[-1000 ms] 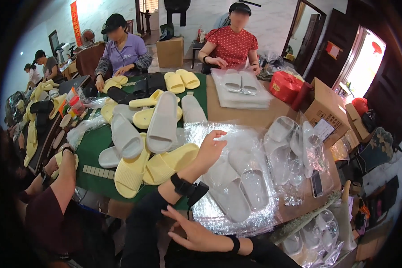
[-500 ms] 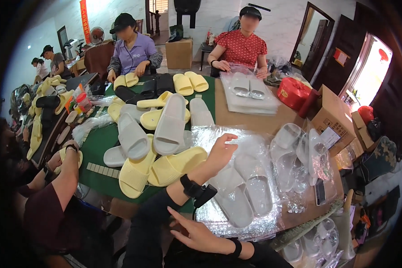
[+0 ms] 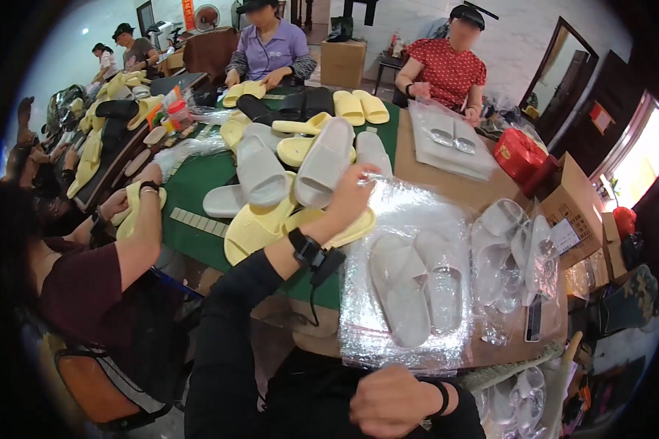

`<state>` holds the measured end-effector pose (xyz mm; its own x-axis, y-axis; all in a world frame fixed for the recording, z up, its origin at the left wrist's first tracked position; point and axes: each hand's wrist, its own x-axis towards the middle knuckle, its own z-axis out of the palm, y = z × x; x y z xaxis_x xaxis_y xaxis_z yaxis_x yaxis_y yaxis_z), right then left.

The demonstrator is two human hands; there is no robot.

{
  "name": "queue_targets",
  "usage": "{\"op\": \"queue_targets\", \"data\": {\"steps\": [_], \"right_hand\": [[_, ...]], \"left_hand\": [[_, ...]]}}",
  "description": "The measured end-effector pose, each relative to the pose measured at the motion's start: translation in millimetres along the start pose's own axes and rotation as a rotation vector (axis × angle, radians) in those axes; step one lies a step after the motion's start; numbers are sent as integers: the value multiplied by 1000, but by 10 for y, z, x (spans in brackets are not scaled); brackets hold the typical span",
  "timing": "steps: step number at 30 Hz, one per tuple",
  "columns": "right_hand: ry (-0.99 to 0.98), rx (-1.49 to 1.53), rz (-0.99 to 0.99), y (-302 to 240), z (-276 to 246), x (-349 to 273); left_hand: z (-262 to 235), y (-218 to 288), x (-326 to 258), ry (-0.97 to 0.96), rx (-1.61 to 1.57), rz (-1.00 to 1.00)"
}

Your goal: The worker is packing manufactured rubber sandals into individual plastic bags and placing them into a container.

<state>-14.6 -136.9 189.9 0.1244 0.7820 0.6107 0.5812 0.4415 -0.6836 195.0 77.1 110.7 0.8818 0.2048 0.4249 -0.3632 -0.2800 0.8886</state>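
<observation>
Left hand (image 3: 353, 192) reaching farther over table (image 3: 425, 172) than half second ago, fingers now pinching far edge of clear plastic bag (image 3: 410, 219); grey slippers (image 3: 417, 289) lying inside bag, directly ahead. Right hand (image 3: 392, 402) pulling back to lower edge, curling into loose fist, holding nothing.

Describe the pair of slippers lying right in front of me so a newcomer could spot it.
Start at the green-topped table, then move right to the clear plastic bags. Beside the left hand lies the grey slipper pair, flat under plastic, unlike the loose yellow slippers.
</observation>
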Motion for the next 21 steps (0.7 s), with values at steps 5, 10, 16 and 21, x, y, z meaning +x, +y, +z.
{"op": "queue_targets", "data": {"steps": [5,10,16,21], "right_hand": [[64,-282,569,366,304,-521],[53,-276,745,293,295,-714],[-70,-259,919,234,123,-887],[-63,-277,744,83,-236,-579]], "left_hand": [[-800,129,112,246,697,86],[-1653,-248,266,170,1313,102],[-1443,-219,312,-208,932,191],[-1160,-25,442,-272,1213,368]]}}
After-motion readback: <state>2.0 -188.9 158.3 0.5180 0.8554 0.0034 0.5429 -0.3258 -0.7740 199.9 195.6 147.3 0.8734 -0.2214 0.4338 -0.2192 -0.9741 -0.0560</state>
